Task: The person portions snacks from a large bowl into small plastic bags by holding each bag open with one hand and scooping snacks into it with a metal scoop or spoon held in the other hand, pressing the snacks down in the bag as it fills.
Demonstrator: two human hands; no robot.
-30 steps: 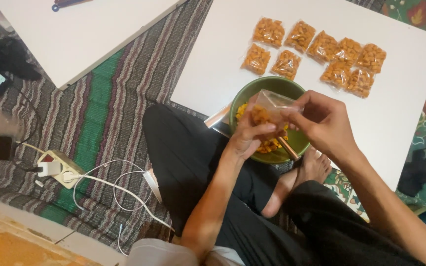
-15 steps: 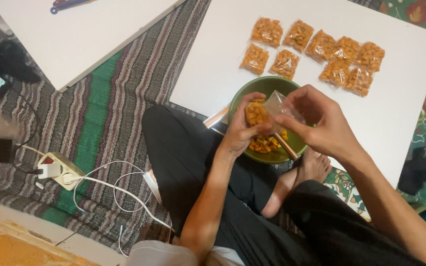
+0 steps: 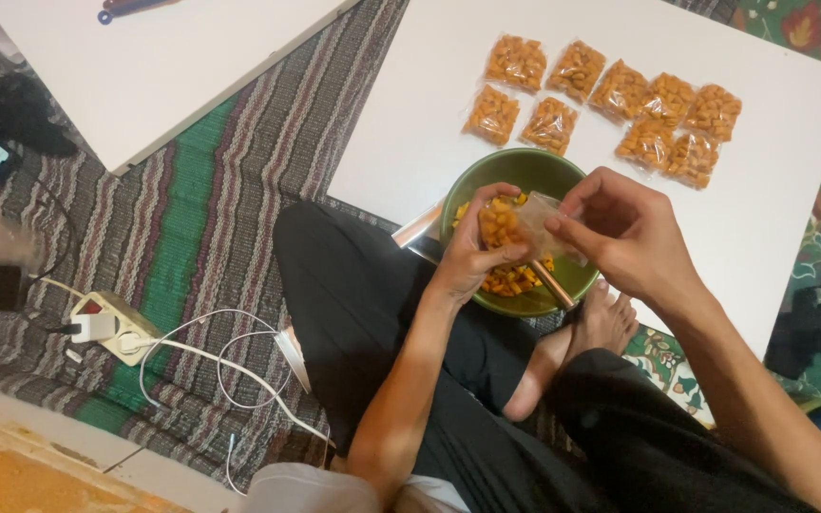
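left hand (image 3: 475,249) fingers closed on clear pouch (image 3: 525,220), over green bowl (image 3: 515,190) catching spills | right hand (image 3: 620,228) fingers pinch pouch mouth | filled packets (image 3: 610,104) far on surface (image 3: 410,123)

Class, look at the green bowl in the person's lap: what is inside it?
The green bowl holds orange snack pieces and a stick-like utensil. Both hands, left and right, hold a small clear bag above it, covering the bowl's middle.
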